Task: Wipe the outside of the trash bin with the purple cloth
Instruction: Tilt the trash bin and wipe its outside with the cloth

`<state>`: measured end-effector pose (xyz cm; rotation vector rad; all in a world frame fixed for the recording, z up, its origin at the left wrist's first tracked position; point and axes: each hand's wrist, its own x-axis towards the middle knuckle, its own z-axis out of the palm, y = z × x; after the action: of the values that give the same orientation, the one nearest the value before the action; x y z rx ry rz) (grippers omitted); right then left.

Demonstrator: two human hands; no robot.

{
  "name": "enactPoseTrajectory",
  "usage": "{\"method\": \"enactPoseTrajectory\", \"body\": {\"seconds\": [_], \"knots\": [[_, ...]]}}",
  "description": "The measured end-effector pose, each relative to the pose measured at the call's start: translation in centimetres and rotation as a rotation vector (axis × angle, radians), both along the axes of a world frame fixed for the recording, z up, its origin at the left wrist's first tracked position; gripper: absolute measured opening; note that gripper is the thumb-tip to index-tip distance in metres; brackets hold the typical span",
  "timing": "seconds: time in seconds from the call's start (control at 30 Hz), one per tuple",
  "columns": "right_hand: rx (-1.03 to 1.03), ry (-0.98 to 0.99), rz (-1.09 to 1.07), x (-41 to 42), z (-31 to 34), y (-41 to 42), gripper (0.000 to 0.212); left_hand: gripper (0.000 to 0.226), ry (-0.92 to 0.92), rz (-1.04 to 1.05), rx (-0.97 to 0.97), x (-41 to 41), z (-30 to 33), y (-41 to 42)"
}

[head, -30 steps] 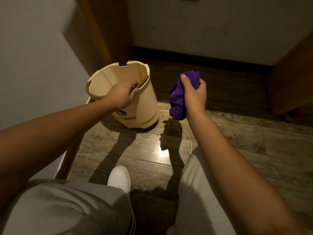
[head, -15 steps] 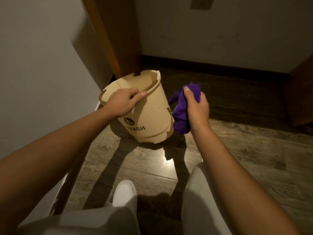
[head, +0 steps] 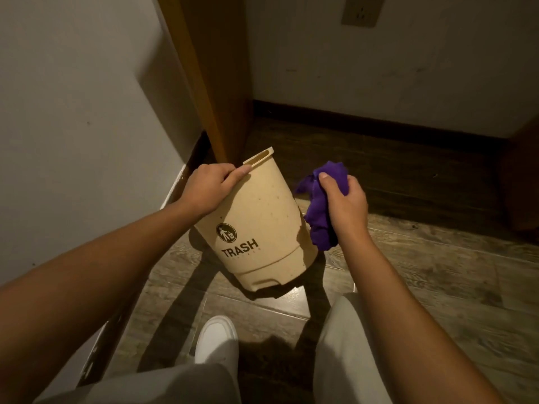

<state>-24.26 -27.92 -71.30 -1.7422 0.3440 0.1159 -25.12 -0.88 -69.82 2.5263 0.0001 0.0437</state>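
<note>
Gripping bin (head: 262,217) rim, left hand (head: 208,186) curled.

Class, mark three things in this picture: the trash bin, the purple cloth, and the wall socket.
trash bin (head: 262,211), head view, on its bare side wall above the logo.
purple cloth (head: 320,220), head view, on the bunched folds left of the right hand.
wall socket (head: 361,10), head view, on its faceplate.

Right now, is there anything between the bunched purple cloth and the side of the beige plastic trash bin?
Nothing: the head view shows only dark floor between purple cloth and trash bin.
</note>
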Motion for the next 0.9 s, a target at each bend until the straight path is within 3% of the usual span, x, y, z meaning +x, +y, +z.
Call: {"method": "enactPoseTrajectory", "body": {"seconds": [0.2,0.4,0.6,0.8,0.9], "knots": [[-0.200,-0.129,0.186,0.9,1.8,3.4,0.038,0.045,-0.011,0.032,-0.050,0.2,0.2,-1.5],[-0.391,-0.256,0.119,-0.3,1.3,10.7,0.075,0.040,-0.053,0.096,-0.087,0.2,1.2,-2.8],[-0.487,-0.380,0.136,-1.4,-0.5,13.8,0.058,0.033,-0.054,0.127,-0.120,0.1,1.2,-2.7],[-0.578,-0.362,0.106,-0.5,-2.6,12.3,0.054,0.039,-0.128,0.116,-0.080,-1.1,1.0,-3.2],[-0.563,-0.252,0.103,1.0,-3.3,10.4,0.050,0.040,-0.126,0.139,-0.082,-1.8,1.1,-3.0]]}}
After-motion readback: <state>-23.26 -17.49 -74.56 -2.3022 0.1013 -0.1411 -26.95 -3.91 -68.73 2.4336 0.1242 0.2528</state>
